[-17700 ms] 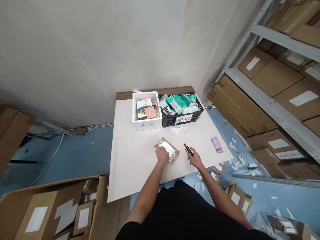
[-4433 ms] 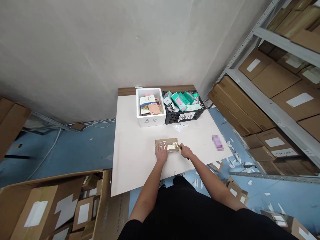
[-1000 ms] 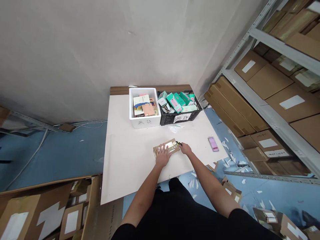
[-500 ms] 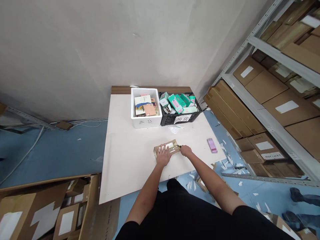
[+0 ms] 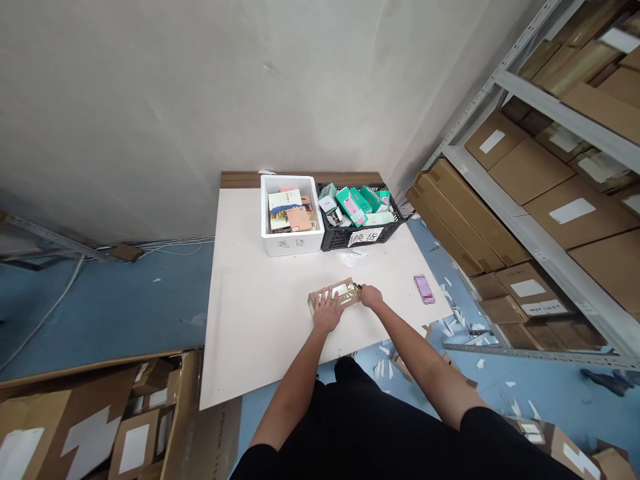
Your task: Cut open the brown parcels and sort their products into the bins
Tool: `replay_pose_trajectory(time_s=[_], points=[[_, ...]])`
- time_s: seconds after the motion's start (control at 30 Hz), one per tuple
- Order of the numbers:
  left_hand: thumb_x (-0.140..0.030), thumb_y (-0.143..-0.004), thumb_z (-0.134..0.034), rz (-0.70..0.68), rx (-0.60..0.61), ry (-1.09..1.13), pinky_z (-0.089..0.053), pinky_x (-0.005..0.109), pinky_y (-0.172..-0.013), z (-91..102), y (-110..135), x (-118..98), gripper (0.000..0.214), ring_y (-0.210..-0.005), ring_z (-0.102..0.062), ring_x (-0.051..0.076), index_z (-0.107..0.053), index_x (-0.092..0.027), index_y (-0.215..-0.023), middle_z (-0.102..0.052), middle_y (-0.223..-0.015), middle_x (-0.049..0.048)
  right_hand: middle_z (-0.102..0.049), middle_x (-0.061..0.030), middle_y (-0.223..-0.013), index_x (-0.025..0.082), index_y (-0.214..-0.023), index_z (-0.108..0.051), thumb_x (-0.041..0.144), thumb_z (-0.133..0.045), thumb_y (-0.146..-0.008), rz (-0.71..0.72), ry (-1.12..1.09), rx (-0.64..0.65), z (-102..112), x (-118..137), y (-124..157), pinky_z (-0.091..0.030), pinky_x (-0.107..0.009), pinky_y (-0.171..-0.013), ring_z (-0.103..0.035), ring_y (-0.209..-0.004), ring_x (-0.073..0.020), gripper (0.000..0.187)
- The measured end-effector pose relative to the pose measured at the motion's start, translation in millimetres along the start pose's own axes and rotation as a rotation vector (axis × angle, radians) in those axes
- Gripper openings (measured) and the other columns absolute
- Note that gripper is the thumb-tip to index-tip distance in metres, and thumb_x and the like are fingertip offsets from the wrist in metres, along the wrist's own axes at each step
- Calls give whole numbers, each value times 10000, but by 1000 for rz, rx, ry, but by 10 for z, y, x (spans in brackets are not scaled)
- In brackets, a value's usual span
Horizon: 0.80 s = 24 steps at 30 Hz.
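Observation:
A small brown cardboard box (image 5: 342, 289), wrapped in shiny tape and bearing a white label, lies slightly slanted on the white table (image 5: 250, 320). My left hand (image 5: 327, 312) rests on top of its left half, fingers spread and pressing on it. At the right end of the box, my right hand (image 5: 370, 296) is closed around a small yellow-and-black box cutter (image 5: 357, 287). The cutter's tip meets the box's right edge; most of its handle is hidden in my fist. To the right lies a pink-purple, pixelated flat object (image 5: 424, 289).
Behind the box stand a white foam bin (image 5: 293, 247) of small boxes and booklets and a black crate (image 5: 345, 239) of green boxes. A shelf (image 5: 500, 200) of cartons rises on the right. A large open carton (image 5: 187, 400) stands lower left. Paper scraps litter the floor.
My right hand and the box cutter have shifted very slightly up at the box's right end. My left hand stays put. Another person's feet at the lower right have moved toward the frame's edge.

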<state>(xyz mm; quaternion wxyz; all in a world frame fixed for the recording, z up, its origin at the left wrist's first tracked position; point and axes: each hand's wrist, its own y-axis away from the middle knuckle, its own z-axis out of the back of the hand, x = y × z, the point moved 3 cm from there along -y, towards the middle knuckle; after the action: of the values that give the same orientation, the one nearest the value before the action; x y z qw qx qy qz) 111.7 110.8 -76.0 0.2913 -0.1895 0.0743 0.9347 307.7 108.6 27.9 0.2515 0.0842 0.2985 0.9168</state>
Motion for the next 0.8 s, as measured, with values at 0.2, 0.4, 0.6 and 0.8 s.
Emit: replay_pose_trajectory(time_s=[0.2, 0.4, 0.6, 0.8], points=[[-557, -1053, -393, 11, 13, -5, -167, 588, -1318, 36, 3, -1, 686, -1644, -131, 355, -389, -224, -1653, -254, -1757, 86, -736, -198, -1267, 144, -1265, -687, 270, -533, -1043, -12, -14, 78, -155, -34, 18, -536, -331, -854, -720, -1168, -302, 298], [-563, -1041, -408, 29, 83, 12, -168, 583, -1322, 109, -19, 21, 704, -1643, -137, 358, -383, -223, -1657, -234, -1763, 80, -740, -204, -1243, 154, -1232, -667, 335, -490, -1082, -34, -88, -2, -340, -222, 251, -527, -323, -856, -726, -1152, -296, 294], [-574, -1051, -368, 22, 76, 15, -154, 567, -1324, 167, 2, 21, 695, -1649, -115, 338, -378, -239, -1660, -246, -1764, 70, -765, -70, -899, 194, -1151, -569, 458, -235, -1129, -248, -605, -72, -992, -644, 630, -517, -239, -674, -762, -724, -177, 427], [-500, -1070, -341, 101, 88, 2, -244, 591, -1267, 414, -209, 42, 606, -1584, -291, 366, -483, -236, -1597, -425, -1685, 121, -761, -32, -977, 222, -1312, -477, 313, -524, -966, -356, -783, -106, -1163, -881, 533, -524, -234, -648, -734, -719, -167, 361]])
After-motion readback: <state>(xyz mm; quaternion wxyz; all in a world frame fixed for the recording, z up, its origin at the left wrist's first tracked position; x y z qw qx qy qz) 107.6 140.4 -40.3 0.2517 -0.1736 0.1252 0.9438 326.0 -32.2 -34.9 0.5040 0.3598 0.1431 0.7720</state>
